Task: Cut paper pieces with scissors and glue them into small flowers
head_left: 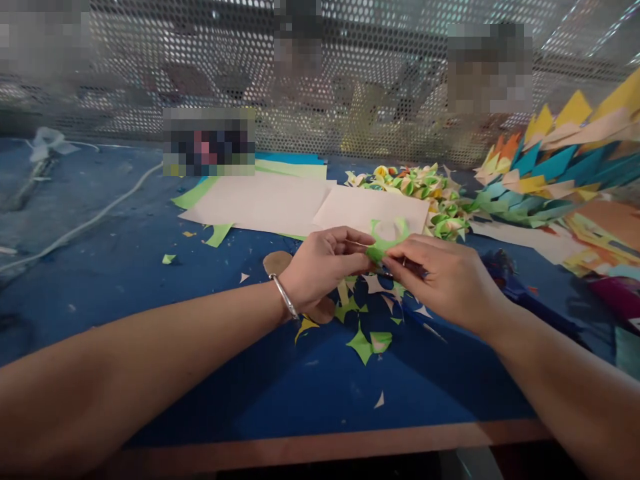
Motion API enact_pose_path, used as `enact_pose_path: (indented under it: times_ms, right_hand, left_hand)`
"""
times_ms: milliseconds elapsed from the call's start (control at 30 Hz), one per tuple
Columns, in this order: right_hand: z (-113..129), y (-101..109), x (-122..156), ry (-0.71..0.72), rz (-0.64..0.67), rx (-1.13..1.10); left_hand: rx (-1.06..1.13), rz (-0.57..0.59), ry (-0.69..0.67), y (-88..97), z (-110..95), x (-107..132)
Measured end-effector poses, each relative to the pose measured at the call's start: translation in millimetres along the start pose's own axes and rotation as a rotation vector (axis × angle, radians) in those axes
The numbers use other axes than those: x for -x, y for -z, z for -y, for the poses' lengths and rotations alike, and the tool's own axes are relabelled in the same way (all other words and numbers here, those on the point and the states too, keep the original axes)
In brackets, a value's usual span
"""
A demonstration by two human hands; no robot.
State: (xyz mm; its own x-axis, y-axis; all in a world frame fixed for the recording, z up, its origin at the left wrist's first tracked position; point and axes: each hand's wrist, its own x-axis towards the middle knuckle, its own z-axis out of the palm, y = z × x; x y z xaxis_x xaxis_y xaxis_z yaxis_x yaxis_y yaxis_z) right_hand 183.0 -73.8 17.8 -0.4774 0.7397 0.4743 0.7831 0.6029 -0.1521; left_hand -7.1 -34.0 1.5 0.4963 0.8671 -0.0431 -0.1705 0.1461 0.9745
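Observation:
A curved piece of light green paper [376, 254] is pinched between both my hands above the blue table. My left hand [336, 260], with a silver bangle at the wrist, closes its fingers on the left side of the piece. From the right, my right hand [440, 272] grips it between thumb and fingers. Two curved points of the paper stick up above my fingertips. Green and white paper scraps [361, 345] lie beneath and in front of my hands. A brown rounded piece [278, 262] shows partly behind my left wrist.
White paper sheets [265, 200] lie beyond my hands, over green and blue ones. A heap of curled paper pieces [425, 190] sits at the back right, near a layered paper form [560, 157]. A perforated metal screen [350, 80] stands behind; a white cord [107, 210] runs at left.

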Motion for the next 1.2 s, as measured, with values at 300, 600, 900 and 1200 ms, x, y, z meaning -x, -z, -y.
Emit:
enact_pose_path:
  times_ms: [300, 600, 900, 1200]
  right_hand:
    - [-3.6, -2.1, 1.1, -0.069, -0.002, -0.147]
    - [1.1, -1.0, 3.6, -0.179, 0.041, -0.288]
    - [3.7, -3.5, 4.1, -0.181, -0.017, -0.233]
    - [4.0, -6.7, 4.3, -0.12, -0.062, -0.2]
  left_hand:
    - [-0.121, 0.029, -0.112, 3.4, 4.5, -2.3]
    - [-0.244, -0.017, -0.19, 5.4, 6.4, -3.3]
    - [-0.261, -0.045, -0.228, 2.3, 4.9, -1.9]
    - [-0.354, -0.097, -0.33, -0.1, 7.0, 0.4]
